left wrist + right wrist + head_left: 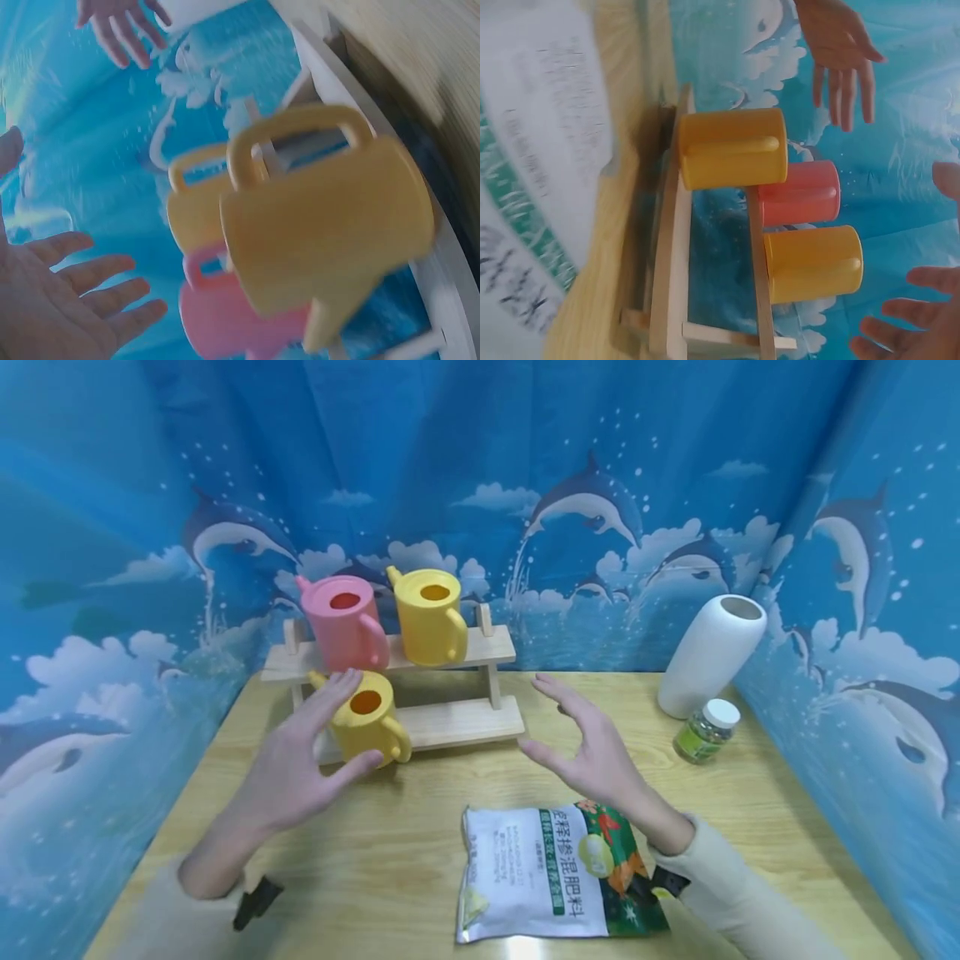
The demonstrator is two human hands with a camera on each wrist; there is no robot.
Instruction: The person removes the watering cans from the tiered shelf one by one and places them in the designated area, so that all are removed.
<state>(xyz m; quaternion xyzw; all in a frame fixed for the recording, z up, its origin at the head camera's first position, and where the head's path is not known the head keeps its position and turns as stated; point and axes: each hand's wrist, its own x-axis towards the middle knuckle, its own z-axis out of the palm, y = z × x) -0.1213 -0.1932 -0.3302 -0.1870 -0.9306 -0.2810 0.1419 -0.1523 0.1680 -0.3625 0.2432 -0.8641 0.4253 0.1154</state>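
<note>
My left hand (pixel 303 768) is held in the air with fingers straight and holds nothing; in the head view it overlaps the yellow watering can (pixel 367 718) on the lower shelf. My right hand (pixel 588 743) hovers right of the wooden rack (pixel 457 727), fingers spread and nothing in them. On the upper shelf stand a pink watering can (pixel 341 622) and a second yellow watering can (pixel 427 622). The left wrist view shows the lower yellow can (pixel 322 225) close up, handle toward the top, with the left palm (pixel 52 307) apart from it.
A white and green printed bag (pixel 532 872) lies flat at the front, partly under the right forearm in view. At the right stand a white vase (pixel 708 656) and a small jar with a white lid (pixel 707 731). Blue dolphin curtains (pixel 480 485) enclose the table.
</note>
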